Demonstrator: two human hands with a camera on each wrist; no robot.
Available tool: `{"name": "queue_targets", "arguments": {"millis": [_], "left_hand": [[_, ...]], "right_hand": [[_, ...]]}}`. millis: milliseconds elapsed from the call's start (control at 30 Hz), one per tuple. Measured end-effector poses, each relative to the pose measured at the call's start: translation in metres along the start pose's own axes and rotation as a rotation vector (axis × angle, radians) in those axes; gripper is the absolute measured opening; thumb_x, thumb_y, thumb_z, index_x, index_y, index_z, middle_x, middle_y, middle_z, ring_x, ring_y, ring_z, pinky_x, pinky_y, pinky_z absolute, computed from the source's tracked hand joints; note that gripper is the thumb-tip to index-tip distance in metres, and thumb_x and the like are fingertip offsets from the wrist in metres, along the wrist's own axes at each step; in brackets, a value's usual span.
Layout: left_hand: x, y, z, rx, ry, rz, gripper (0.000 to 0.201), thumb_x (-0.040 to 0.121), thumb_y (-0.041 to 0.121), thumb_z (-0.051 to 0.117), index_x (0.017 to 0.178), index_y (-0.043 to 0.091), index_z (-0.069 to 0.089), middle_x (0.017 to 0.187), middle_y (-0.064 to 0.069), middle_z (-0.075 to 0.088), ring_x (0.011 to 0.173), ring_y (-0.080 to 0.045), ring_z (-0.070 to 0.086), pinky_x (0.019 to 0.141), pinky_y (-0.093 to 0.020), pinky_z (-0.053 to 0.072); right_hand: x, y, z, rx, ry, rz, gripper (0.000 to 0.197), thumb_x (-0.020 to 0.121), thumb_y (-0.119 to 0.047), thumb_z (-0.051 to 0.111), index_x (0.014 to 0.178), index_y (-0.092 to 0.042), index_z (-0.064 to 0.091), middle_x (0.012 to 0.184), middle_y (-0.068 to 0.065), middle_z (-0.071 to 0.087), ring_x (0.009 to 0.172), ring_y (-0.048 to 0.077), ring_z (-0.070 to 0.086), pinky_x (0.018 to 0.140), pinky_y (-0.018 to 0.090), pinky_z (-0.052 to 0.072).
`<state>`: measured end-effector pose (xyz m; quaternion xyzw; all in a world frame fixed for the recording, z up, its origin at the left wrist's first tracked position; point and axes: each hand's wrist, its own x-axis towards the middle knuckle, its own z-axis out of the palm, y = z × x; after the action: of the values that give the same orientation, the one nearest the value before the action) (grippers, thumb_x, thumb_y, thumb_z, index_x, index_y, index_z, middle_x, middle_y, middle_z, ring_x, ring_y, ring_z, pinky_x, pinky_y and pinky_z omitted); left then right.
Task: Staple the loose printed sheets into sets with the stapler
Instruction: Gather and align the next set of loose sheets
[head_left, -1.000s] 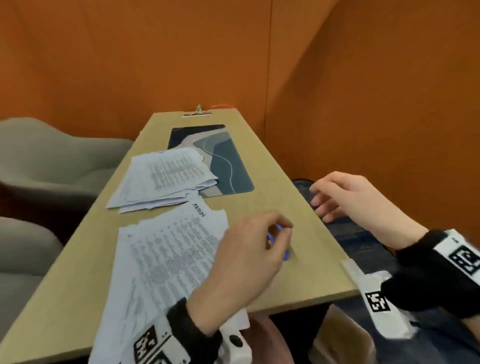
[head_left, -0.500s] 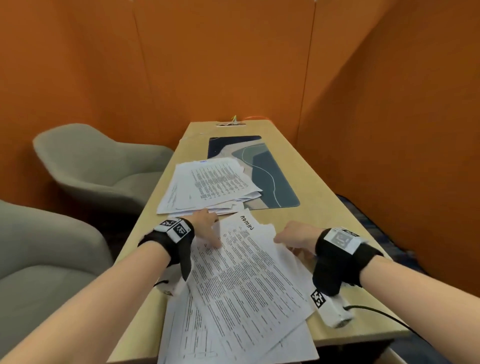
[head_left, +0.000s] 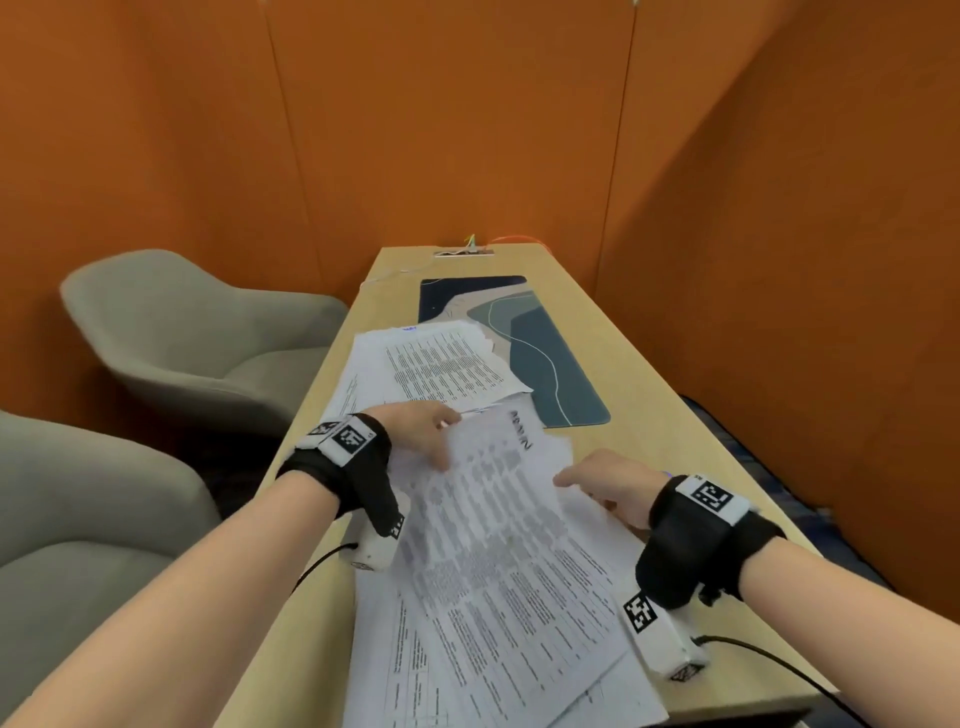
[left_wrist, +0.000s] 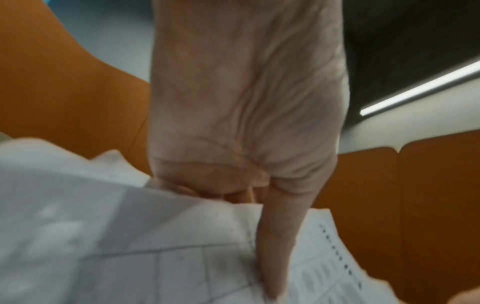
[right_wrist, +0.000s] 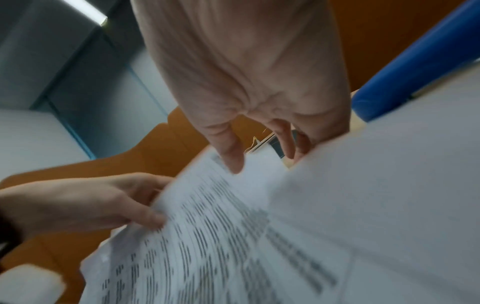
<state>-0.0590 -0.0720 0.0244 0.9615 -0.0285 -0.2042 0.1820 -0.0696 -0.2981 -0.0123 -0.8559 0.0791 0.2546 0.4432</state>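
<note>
A near pile of loose printed sheets (head_left: 493, 545) lies on the wooden table (head_left: 649, 395) in front of me. My left hand (head_left: 426, 431) pinches the top sheets at their far left edge, thumb on top (left_wrist: 275, 246) and fingers underneath. My right hand (head_left: 597, 483) pinches the same sheets (right_wrist: 233, 236) at the right edge, thumb above the paper. The held sheets are blurred and lifted a little off the pile. The blue stapler (right_wrist: 415, 61) shows just right of my right hand in the right wrist view. A second pile of sheets (head_left: 436, 364) lies farther back.
A dark patterned desk mat (head_left: 556, 374) lies beyond the piles, partly under the far one. A socket strip (head_left: 465, 253) with cables sits at the table's far end. Two grey armchairs (head_left: 197, 332) stand on the left. Orange walls enclose the table closely at the back and right.
A second ago my left hand was by the stapler and my right hand off the table edge. Both have since come onto the near pile and taken hold of its top sheets, raising them.
</note>
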Motion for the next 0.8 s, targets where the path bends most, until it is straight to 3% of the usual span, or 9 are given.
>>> {"name": "queue_targets", "arguments": {"millis": [100,200,267,333,367,433,533,633,800], "left_hand": [[-0.016,0.011,-0.026,-0.130,0.113,0.160,0.025,0.086,0.011,0.063,0.103,0.029,0.058,0.106,0.005,0.067,0.097,-0.014,0.064,0.089,-0.030,0.049],[-0.026,0.022,-0.042,-0.127,0.377,0.266,0.014,0.085,0.014,0.063,0.098,0.020,0.062,0.101,0.003,0.066,0.104,-0.021,0.061,0.094,-0.035,0.037],[-0.025,0.019,-0.041,0.015,0.720,0.224,0.029,0.083,0.029,0.066,0.111,0.024,0.059,0.117,0.004,0.057,0.122,-0.019,0.046,0.109,-0.042,0.011],[-0.025,0.009,-0.035,-0.002,0.995,0.122,0.063,0.079,0.044,0.068,0.135,0.028,0.042,0.136,-0.001,0.040,0.132,-0.021,0.032,0.115,-0.050,0.005],[-0.028,0.005,-0.032,-0.169,1.033,0.095,0.079,0.079,0.047,0.069,0.144,0.024,0.030,0.143,-0.005,0.031,0.135,-0.022,0.028,0.116,-0.050,0.011],[-0.032,-0.001,-0.027,-0.617,0.883,0.081,0.093,0.082,0.047,0.067,0.151,0.017,0.012,0.152,-0.008,0.023,0.139,-0.024,0.028,0.113,-0.044,0.025],[-0.029,-0.004,-0.019,-0.920,0.672,0.107,0.064,0.090,0.037,0.061,0.142,0.014,0.031,0.136,-0.003,0.050,0.124,-0.023,0.051,0.099,-0.037,0.043],[-0.033,0.009,-0.024,-0.941,0.896,0.217,0.032,0.098,0.021,0.051,0.129,0.017,0.046,0.120,0.006,0.058,0.114,-0.015,0.057,0.091,-0.031,0.045],[-0.040,0.023,-0.015,-0.887,1.112,0.296,0.011,0.099,0.017,0.041,0.110,0.021,0.040,0.108,0.009,0.058,0.099,-0.009,0.058,0.081,-0.032,0.048]], "right_hand": [[-0.004,0.000,-0.014,0.277,-0.089,-0.074,0.025,0.090,-0.010,0.058,0.114,-0.010,0.059,0.112,0.015,0.067,0.100,0.032,0.064,0.086,0.043,0.053],[-0.008,-0.004,-0.027,0.490,-0.109,-0.202,0.028,0.094,-0.002,0.048,0.121,-0.010,0.055,0.113,0.017,0.067,0.100,0.035,0.066,0.086,0.050,0.053],[-0.011,-0.010,-0.033,0.617,-0.099,-0.251,0.029,0.096,-0.002,0.045,0.122,-0.013,0.053,0.112,0.017,0.067,0.096,0.034,0.066,0.077,0.047,0.054],[-0.011,-0.015,-0.040,0.723,-0.077,-0.289,0.033,0.097,-0.001,0.043,0.128,-0.010,0.051,0.117,0.019,0.065,0.100,0.036,0.065,0.077,0.048,0.054],[-0.012,-0.017,-0.043,0.781,-0.078,-0.309,0.034,0.097,0.000,0.042,0.129,-0.008,0.051,0.118,0.019,0.065,0.103,0.036,0.064,0.082,0.050,0.052],[-0.016,-0.025,-0.048,0.884,-0.083,-0.350,0.031,0.098,0.002,0.039,0.122,-0.008,0.055,0.113,0.017,0.066,0.101,0.034,0.064,0.087,0.049,0.050],[-0.026,-0.043,-0.049,0.964,-0.124,-0.427,0.032,0.098,0.005,0.037,0.112,-0.016,0.057,0.107,0.012,0.067,0.096,0.028,0.065,0.081,0.045,0.052],[-0.036,-0.068,-0.045,1.029,-0.140,-0.509,0.036,0.095,0.007,0.041,0.122,-0.014,0.054,0.113,0.013,0.067,0.100,0.029,0.066,0.084,0.047,0.053],[-0.039,-0.088,-0.031,0.961,-0.109,-0.641,0.039,0.089,0.006,0.053,0.124,-0.011,0.057,0.119,0.014,0.066,0.104,0.029,0.065,0.084,0.043,0.055]]}}
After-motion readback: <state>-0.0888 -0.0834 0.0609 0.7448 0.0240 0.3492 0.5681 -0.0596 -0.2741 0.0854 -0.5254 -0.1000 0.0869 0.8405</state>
